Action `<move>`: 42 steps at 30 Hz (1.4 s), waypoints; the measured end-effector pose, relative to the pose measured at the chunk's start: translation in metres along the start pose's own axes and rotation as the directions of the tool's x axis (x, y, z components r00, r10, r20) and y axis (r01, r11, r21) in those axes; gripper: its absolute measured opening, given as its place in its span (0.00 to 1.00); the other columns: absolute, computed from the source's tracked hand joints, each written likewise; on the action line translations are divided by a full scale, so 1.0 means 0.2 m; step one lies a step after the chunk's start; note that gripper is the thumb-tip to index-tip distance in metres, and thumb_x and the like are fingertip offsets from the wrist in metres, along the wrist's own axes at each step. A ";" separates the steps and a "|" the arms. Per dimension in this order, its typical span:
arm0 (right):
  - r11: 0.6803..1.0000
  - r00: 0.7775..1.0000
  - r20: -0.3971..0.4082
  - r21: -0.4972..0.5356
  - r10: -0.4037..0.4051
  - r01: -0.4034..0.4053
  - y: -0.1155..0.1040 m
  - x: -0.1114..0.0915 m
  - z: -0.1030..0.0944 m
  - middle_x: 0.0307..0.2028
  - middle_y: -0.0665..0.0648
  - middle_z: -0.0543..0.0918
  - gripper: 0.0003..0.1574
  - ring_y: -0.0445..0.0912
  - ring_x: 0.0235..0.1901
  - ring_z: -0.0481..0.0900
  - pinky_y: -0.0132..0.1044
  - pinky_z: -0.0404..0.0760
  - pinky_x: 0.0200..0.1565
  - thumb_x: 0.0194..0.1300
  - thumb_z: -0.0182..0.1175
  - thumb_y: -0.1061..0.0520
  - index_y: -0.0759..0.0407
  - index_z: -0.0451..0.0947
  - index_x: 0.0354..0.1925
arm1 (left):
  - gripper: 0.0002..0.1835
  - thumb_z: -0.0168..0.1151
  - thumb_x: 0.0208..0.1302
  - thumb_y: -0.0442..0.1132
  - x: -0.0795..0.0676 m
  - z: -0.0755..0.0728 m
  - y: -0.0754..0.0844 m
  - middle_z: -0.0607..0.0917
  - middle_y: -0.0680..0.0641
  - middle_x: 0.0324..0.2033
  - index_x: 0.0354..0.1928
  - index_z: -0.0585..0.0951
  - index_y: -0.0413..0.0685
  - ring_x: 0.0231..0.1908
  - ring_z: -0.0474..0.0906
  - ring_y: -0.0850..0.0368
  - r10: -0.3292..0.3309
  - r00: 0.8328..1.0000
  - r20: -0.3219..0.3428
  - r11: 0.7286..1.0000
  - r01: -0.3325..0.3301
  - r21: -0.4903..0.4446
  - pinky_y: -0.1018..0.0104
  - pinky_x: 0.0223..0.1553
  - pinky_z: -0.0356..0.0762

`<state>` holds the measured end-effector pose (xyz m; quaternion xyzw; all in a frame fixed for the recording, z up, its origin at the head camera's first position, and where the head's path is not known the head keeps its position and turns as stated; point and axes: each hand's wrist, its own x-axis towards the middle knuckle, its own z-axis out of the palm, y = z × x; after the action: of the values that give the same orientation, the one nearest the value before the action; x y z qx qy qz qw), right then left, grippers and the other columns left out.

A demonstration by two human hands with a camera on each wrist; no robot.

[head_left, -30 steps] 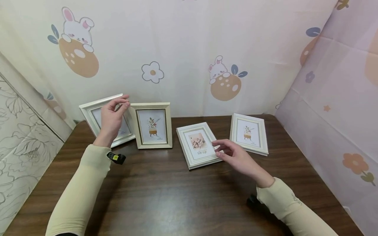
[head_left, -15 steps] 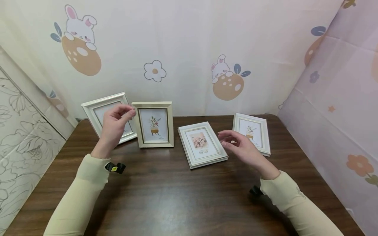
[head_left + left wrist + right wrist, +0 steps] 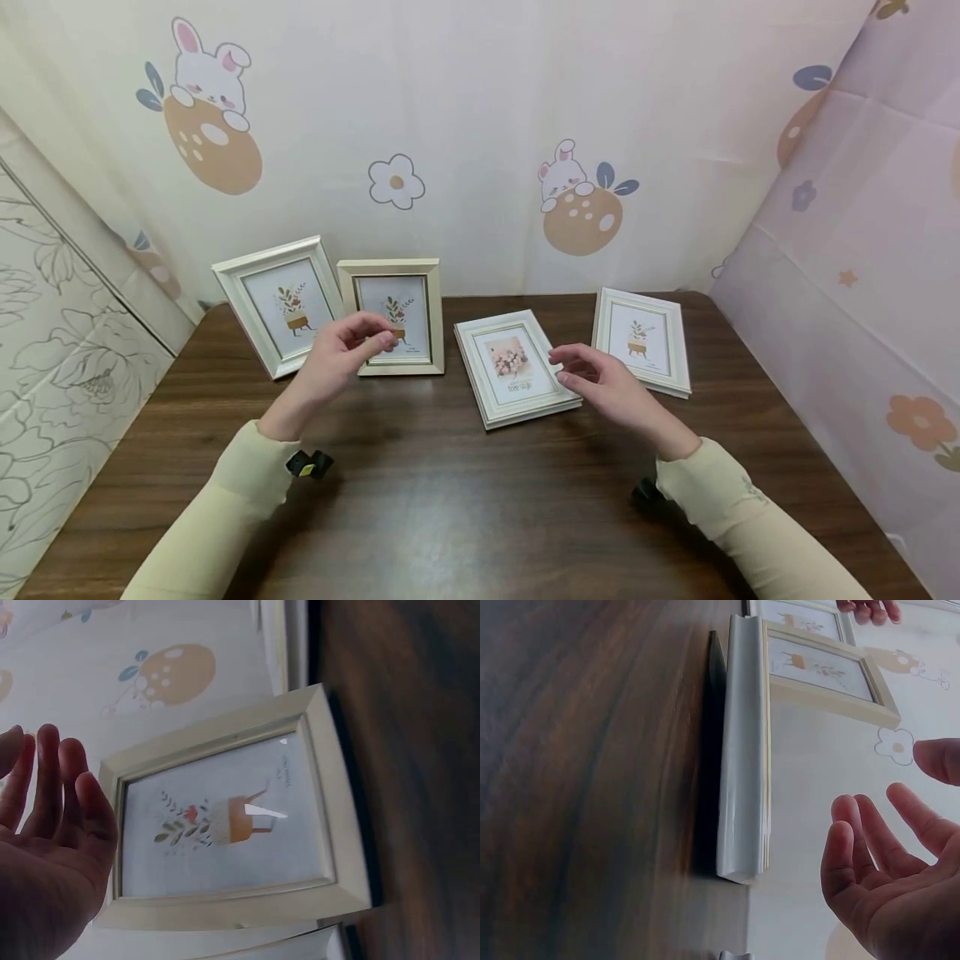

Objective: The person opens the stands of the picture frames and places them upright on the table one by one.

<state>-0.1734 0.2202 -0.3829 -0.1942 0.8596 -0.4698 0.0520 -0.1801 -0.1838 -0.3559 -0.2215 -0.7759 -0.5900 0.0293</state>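
Plainly, the room was closed off by hung cloth: the back curtain (image 3: 472, 100) was printed with rabbits, orange fruit and a white flower, the right curtain (image 3: 847, 217) was patterned with flowers and a small star, and the left panel (image 3: 75, 383) was drawn over with grey line flowers. Up against the back curtain was set a dark brown table (image 3: 435, 508); its top was streaked with wood grain, and a soft patch of light was reflected toward the front.

Along the back edge, four picture frames were spread. Near the back left corner the left white frame (image 3: 283, 302) was propped up at a tilt, and its right side was partly overlapped by the cream frame (image 3: 392, 304), which was stood upright. Past the middle of the back edge, the middle white frame (image 3: 512, 367) was laid low, picture up, at a slant. Close to the back right corner the right white frame (image 3: 642, 337) was placed, likewise face up.

In front of the cream frame the left hand (image 3: 339, 357) was held, loosely open, its fingers gently bent and nothing gripped. Just beside the right edge of the middle white frame the right hand (image 3: 603, 387) was raised, half open and empty, its fingers apart from the frame. Both forearms were covered by pale sleeves (image 3: 712, 487), and a black strap (image 3: 309, 464) was worn at the left wrist.
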 end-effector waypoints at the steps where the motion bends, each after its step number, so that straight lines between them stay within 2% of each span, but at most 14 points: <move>1: 1.000 1.000 -0.002 -0.002 -0.005 0.005 0.00 0.01 0.00 0.57 0.60 0.80 0.23 0.52 0.50 0.79 0.49 0.76 0.52 0.72 0.61 0.55 0.61 0.74 0.61 | 0.11 0.59 0.73 0.36 -0.01 0.01 -0.01 0.84 0.37 0.45 0.50 0.80 0.35 0.45 0.82 0.48 -0.010 1.000 0.018 1.000 0.010 0.006 0.60 0.48 0.81; 5: 0.999 1.000 -0.016 -0.032 -0.022 0.022 0.01 0.05 -0.02 0.56 0.61 0.80 0.22 0.53 0.49 0.79 0.50 0.77 0.50 0.72 0.61 0.55 0.60 0.75 0.61 | 0.12 0.60 0.72 0.36 -0.02 0.04 -0.02 0.84 0.38 0.46 0.53 0.80 0.39 0.46 0.83 0.41 -0.034 0.996 0.079 0.999 0.033 0.004 0.59 0.47 0.82; 7: 0.998 0.999 -0.028 -0.062 -0.023 0.021 0.01 0.08 -0.04 0.56 0.61 0.81 0.23 0.52 0.49 0.79 0.50 0.77 0.50 0.72 0.61 0.56 0.59 0.75 0.62 | 0.13 0.61 0.72 0.36 -0.03 0.05 -0.02 0.86 0.40 0.45 0.54 0.80 0.40 0.46 0.83 0.41 -0.043 0.994 0.098 0.999 0.041 0.017 0.60 0.46 0.82; 10: 0.993 0.999 -0.048 -0.121 -0.015 0.009 0.01 0.13 -0.06 0.54 0.59 0.82 0.24 0.52 0.48 0.80 0.49 0.78 0.49 0.72 0.61 0.55 0.60 0.75 0.62 | 0.14 0.62 0.71 0.38 -0.04 0.07 -0.02 0.86 0.45 0.45 0.55 0.81 0.42 0.46 0.84 0.47 -0.064 0.989 0.135 0.997 0.059 0.043 0.60 0.47 0.82; 14: 0.987 0.998 -0.066 -0.161 -0.018 0.007 0.01 0.21 -0.08 0.53 0.60 0.83 0.23 0.53 0.48 0.81 0.48 0.79 0.48 0.72 0.61 0.56 0.61 0.75 0.62 | 0.14 0.62 0.71 0.41 -0.06 0.10 -0.03 0.86 0.50 0.46 0.55 0.81 0.46 0.48 0.83 0.53 -0.077 0.976 0.205 0.995 0.062 0.080 0.59 0.48 0.81; 18: 0.983 0.998 -0.064 -0.184 0.005 -0.017 0.02 0.28 -0.10 0.54 0.60 0.83 0.22 0.53 0.52 0.80 0.49 0.79 0.50 0.72 0.60 0.55 0.59 0.76 0.61 | 0.13 0.61 0.72 0.40 -0.08 0.12 -0.04 0.86 0.50 0.48 0.56 0.81 0.51 0.50 0.82 0.48 -0.060 0.955 0.289 0.997 0.045 0.059 0.51 0.50 0.80; 22: 0.972 0.996 -0.069 -0.227 0.050 -0.064 0.02 0.35 -0.12 0.56 0.60 0.82 0.22 0.53 0.54 0.78 0.50 0.78 0.51 0.73 0.58 0.52 0.57 0.77 0.61 | 0.14 0.60 0.72 0.38 -0.08 0.14 -0.04 0.85 0.45 0.50 0.57 0.81 0.50 0.51 0.82 0.43 -0.027 0.931 0.365 1.000 0.020 0.024 0.53 0.52 0.80; 25: 0.966 0.993 -0.085 -0.241 0.076 -0.095 0.03 0.41 -0.12 0.56 0.61 0.81 0.21 0.54 0.54 0.78 0.50 0.77 0.52 0.73 0.57 0.52 0.57 0.78 0.61 | 0.14 0.60 0.72 0.36 -0.09 0.15 -0.04 0.85 0.42 0.51 0.57 0.80 0.47 0.52 0.82 0.44 -0.004 0.914 0.405 1.000 -0.008 0.027 0.59 0.51 0.80; 27: 0.961 0.991 -0.100 -0.255 0.086 -0.109 0.04 0.46 -0.12 0.56 0.61 0.82 0.21 0.54 0.54 0.78 0.50 0.77 0.52 0.73 0.57 0.53 0.58 0.79 0.60 | 0.14 0.59 0.73 0.36 -0.10 0.16 -0.03 0.85 0.43 0.51 0.57 0.80 0.46 0.52 0.82 0.47 0.001 0.901 0.434 0.999 -0.024 0.048 0.59 0.52 0.79; 29: 0.958 0.989 -0.109 -0.258 0.100 -0.126 0.06 0.50 -0.12 0.55 0.61 0.82 0.20 0.54 0.54 0.78 0.50 0.77 0.52 0.73 0.56 0.54 0.58 0.79 0.59 | 0.14 0.59 0.73 0.38 -0.11 0.16 -0.03 0.85 0.44 0.51 0.57 0.80 0.46 0.52 0.82 0.49 -0.008 0.882 0.472 0.996 -0.034 0.081 0.58 0.53 0.79; 35: 0.944 0.987 -0.103 -0.293 0.126 -0.151 0.09 0.62 -0.10 0.55 0.63 0.82 0.22 0.56 0.55 0.78 0.51 0.75 0.56 0.72 0.56 0.56 0.62 0.78 0.59 | 0.15 0.58 0.74 0.44 -0.16 0.18 -0.02 0.85 0.46 0.52 0.58 0.80 0.50 0.51 0.82 0.50 -0.053 0.810 0.583 0.988 -0.044 0.151 0.58 0.54 0.78; 42: 0.914 0.985 -0.061 -0.367 0.159 -0.170 0.12 0.72 -0.08 0.54 0.64 0.82 0.21 0.56 0.56 0.76 0.51 0.73 0.58 0.70 0.57 0.56 0.63 0.79 0.58 | 0.15 0.57 0.74 0.45 -0.20 0.20 0.00 0.85 0.53 0.51 0.57 0.80 0.49 0.51 0.81 0.59 -0.107 0.759 0.642 0.979 -0.033 0.202 0.62 0.56 0.76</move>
<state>-0.3180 0.1897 -0.3807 -0.1207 0.9468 -0.2956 0.0410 -0.1360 -0.1589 -0.3811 -0.3926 -0.7976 -0.3954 -0.2309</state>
